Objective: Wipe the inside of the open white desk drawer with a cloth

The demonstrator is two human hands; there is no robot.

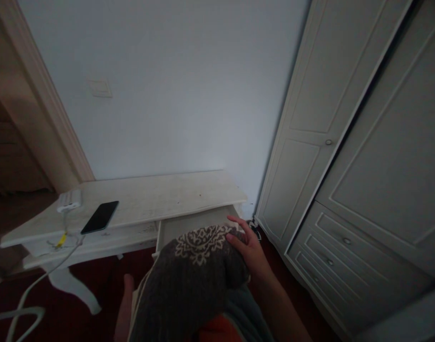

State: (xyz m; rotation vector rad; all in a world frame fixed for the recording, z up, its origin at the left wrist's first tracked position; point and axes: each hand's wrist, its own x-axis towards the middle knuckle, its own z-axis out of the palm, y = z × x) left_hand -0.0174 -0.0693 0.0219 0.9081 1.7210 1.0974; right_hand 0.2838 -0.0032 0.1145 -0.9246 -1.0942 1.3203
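Observation:
A folded dark grey knitted garment point(192, 280) with a cream pattern at its far end lies over a stack of clothes in front of me. My right hand point(247, 244) rests on its right far edge, fingers stretched out and pressed on the knit. My left hand point(123, 304) is under the stack's left side; only the thumb and part of the wrist show. The garment's far end reaches over an open drawer point(188, 225) of a white table point(160, 194).
A black phone point(100, 217) and a white charger block point(69, 200) with a cable point(28, 294) lie on the table's left part. A white wardrobe point(345, 156) with drawers stands at the right. Dark red floor lies below. A door frame point(42, 104) is at the left.

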